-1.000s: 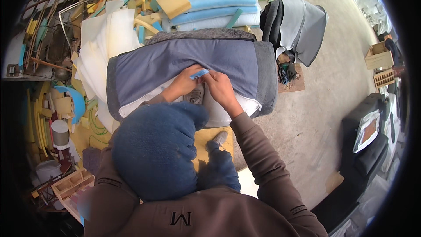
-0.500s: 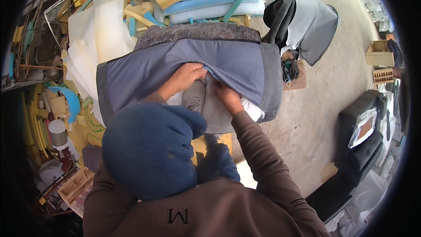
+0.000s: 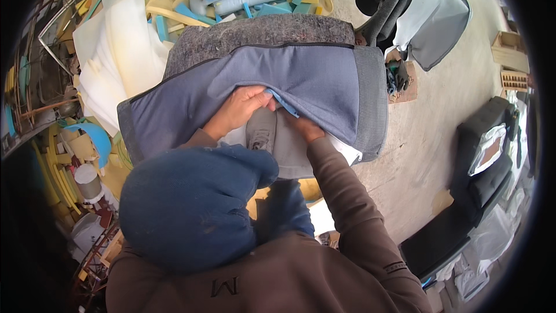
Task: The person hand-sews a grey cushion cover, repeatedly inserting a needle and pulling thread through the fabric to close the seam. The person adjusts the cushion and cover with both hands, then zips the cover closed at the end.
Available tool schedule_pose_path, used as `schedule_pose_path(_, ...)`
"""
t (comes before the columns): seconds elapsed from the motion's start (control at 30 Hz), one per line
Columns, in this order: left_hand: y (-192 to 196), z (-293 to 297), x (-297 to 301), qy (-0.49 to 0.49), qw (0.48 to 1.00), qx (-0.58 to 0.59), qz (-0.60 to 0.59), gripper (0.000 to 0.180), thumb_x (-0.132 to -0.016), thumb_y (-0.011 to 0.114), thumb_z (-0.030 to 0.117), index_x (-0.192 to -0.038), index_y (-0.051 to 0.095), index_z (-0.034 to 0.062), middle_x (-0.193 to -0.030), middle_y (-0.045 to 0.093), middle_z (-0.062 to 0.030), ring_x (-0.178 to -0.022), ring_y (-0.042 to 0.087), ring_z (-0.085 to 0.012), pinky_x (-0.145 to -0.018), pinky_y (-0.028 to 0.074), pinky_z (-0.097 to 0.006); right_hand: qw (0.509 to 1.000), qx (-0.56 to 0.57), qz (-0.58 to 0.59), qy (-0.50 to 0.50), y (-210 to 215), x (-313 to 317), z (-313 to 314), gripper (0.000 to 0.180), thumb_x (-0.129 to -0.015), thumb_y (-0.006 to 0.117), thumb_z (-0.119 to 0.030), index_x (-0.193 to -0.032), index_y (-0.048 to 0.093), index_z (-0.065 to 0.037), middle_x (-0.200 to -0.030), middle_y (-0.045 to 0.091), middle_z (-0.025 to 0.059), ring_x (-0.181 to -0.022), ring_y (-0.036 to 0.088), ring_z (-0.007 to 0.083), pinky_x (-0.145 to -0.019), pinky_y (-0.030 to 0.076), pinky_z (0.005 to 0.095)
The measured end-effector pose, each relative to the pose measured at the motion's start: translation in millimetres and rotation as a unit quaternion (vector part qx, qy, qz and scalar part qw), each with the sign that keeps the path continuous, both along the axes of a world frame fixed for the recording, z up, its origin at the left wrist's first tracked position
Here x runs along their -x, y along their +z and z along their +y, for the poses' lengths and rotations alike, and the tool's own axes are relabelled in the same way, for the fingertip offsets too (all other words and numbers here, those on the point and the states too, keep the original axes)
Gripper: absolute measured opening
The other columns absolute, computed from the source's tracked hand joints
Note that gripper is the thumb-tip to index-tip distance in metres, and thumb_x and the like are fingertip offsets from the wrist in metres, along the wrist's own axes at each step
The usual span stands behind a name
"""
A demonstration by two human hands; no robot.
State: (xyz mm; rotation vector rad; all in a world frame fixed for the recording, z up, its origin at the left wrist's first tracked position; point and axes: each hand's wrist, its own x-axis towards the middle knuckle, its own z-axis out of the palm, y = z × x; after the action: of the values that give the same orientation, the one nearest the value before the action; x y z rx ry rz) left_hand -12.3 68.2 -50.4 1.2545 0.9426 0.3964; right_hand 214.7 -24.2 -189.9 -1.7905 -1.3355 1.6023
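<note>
Cushion cover [image 3: 301, 81], of blue-grey fabric, is spread over a grey padded seat block [image 3: 260, 29] at the frame's centre. Its lower hem is pinched shut by the left hand [image 3: 240, 110], beside a light-blue strip [image 3: 284, 103]. The right hand [image 3: 307, 130] is now tucked under the fabric at four o'clock, grip hidden; half a second ago it lay outside, so stuffing seems underway. Foam scraps [image 3: 116, 40] are piled at ten o'clock.

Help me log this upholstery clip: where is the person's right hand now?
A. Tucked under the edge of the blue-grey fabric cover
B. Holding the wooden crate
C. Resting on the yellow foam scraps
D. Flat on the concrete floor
A: the right hand is partly hidden beneath the lifted edge of the blue-grey fabric cover, while the left hand grips that edge beside it.
</note>
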Motion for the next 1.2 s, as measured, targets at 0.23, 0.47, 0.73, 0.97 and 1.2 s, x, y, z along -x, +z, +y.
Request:
schedule_pose_path(0.23, -1.1, -14.0, 4.5, 0.010, 1.000, -0.014, -0.025, 0.038, -0.116, 0.052, 0.028, -0.099, 0.071, 0.0005, -0.096, 0.071, -0.0036, -0.100, 0.066, -0.0151, -0.097, 0.050, -0.032, 0.972, -0.023, -0.226, 0.053, 3.5, 9.7, -2.8, 0.061, -0.100, 0.062, -0.044, -0.153, 0.063, -0.015, -0.160, 0.059, 0.0189, -0.152, 0.050, 0.0387, -0.127, 0.037, 0.0476)
schedule_pose_path(0.47, -7.7, -21.5, -7.4, 0.068, 0.997, -0.002, -0.046, 0.041, -0.117, 0.049, 0.028, -0.087, 0.063, 0.0025, -0.086, 0.067, -0.0060, -0.095, 0.072, -0.0193, -0.091, 0.054, -0.034, 0.972, -0.008, -0.235, 0.005, -7.0, 25.0, -2.9, 0.055, -0.099, 0.060, -0.033, -0.147, 0.067, -0.007, -0.156, 0.060, 0.0247, -0.152, 0.049, 0.0424, -0.128, 0.037, 0.0489)
schedule_pose_path(0.73, -5.2, -28.9, -16.2, 0.067, 0.996, -0.048, -0.016, 0.040, -0.117, 0.049, 0.028, -0.087, 0.062, 0.0033, -0.085, 0.065, -0.0051, -0.090, 0.070, -0.0179, -0.090, 0.053, -0.034, 0.975, -0.002, -0.223, -0.005, 10.8, 27.2, -4.3, 0.053, -0.097, 0.057, -0.026, -0.145, 0.067, -0.006, -0.156, 0.060, 0.0253, -0.150, 0.050, 0.0436, -0.128, 0.038, 0.0480)
schedule_pose_path(0.97, -4.8, -36.3, -27.7, 0.068, 0.997, -0.036, -0.019, 0.041, -0.117, 0.049, 0.027, -0.086, 0.061, 0.0030, -0.085, 0.066, -0.0061, -0.090, 0.068, -0.0172, -0.088, 0.053, -0.034, 0.970, 0.050, -0.238, 0.027, 6.2, 25.3, 1.3, 0.049, -0.100, 0.057, -0.028, -0.143, 0.070, -0.008, -0.153, 0.064, 0.0240, -0.148, 0.055, 0.0416, -0.125, 0.042, 0.0471)
schedule_pose_path(1.2, -4.6, -38.4, -27.7, 0.041, 0.998, 0.037, -0.040, 0.038, -0.117, 0.051, 0.025, -0.089, 0.062, 0.0024, -0.089, 0.067, -0.0072, -0.091, 0.068, -0.0179, -0.090, 0.055, -0.034, 0.961, 0.047, -0.259, 0.081, -0.6, 23.5, -1.6, 0.052, -0.105, 0.056, -0.043, -0.146, 0.069, -0.014, -0.159, 0.059, 0.0201, -0.151, 0.052, 0.0383, -0.126, 0.040, 0.0493)
